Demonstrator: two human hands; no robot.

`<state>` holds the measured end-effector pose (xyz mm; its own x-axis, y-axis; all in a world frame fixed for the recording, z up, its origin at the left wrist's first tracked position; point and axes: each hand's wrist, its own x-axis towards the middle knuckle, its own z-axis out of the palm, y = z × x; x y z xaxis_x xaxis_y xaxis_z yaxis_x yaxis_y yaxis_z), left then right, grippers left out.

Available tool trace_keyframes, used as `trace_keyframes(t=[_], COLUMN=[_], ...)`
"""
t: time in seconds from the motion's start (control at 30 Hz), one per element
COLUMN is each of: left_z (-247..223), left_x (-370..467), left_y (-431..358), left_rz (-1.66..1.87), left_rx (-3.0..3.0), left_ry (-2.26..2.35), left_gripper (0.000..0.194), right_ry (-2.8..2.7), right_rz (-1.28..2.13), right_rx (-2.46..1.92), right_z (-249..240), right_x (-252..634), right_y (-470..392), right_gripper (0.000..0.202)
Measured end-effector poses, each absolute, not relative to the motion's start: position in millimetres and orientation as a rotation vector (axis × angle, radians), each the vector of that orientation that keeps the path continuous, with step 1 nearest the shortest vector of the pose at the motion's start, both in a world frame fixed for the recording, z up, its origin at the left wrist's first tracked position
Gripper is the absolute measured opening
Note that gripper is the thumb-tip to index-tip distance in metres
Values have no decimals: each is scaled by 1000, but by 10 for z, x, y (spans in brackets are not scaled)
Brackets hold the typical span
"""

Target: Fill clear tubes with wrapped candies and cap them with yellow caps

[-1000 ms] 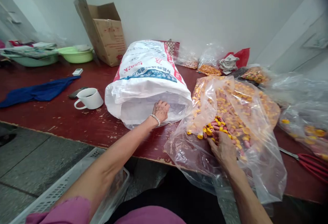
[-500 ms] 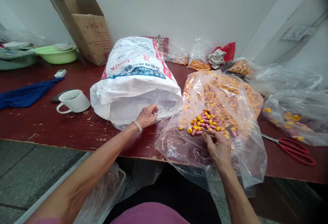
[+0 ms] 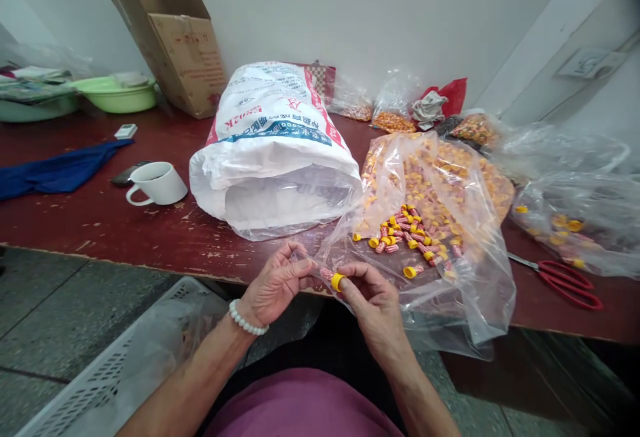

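My left hand point(image 3: 283, 280), with a white bead bracelet on its wrist, pinches a small clear plastic piece point(image 3: 307, 262) whose exact shape I cannot make out. Between thumb and fingers, my right hand point(image 3: 373, 294) grips a small red-and-white patterned piece with a yellow cap point(image 3: 338, 282). Its patterned end points at the clear piece; whether they touch is hard to see. Just beyond, many similar capped pieces point(image 3: 407, 229) spill in the mouth of a large clear plastic bag point(image 3: 480, 304). A white printed sack point(image 3: 275, 180) lies open-mouthed behind my left hand.
A white mug point(image 3: 163, 185) and blue cloth point(image 3: 60, 172) are at left on the red table point(image 3: 125, 230). Red-handled scissors point(image 3: 570, 282) lie at right. A cardboard box point(image 3: 193, 64) and green basin point(image 3: 120, 97) stand behind. A white plastic basket point(image 3: 95, 370) is below the table.
My left hand has drawn back from the sack's mouth with the clear plastic. My right hand has lifted a capped piece out of the bag and moved left to meet it.
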<state>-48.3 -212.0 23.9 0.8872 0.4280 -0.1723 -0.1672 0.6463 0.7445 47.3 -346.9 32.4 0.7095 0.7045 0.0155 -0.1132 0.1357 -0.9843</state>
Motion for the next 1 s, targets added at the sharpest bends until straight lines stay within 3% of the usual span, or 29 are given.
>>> trace_keyframes(t=[0.4,0.77,1.0], left_z=[136,153,138], left_x=[-591,-578,-470], left_y=[-2211,-2406,-2566], left_rz=[326,-4,-76], left_rx=[933,1096,782], left_ry=[369,216,177], left_gripper=[26,21,13], right_ry=[-585,-768,-644], right_rz=[826,1085,687], right_rx=[-1304,-1370,-1444], right_z=[388,312,133], right_x=[592,674,602], right_y=[-3618,-3666,-3593], right_gripper=[20,24,22])
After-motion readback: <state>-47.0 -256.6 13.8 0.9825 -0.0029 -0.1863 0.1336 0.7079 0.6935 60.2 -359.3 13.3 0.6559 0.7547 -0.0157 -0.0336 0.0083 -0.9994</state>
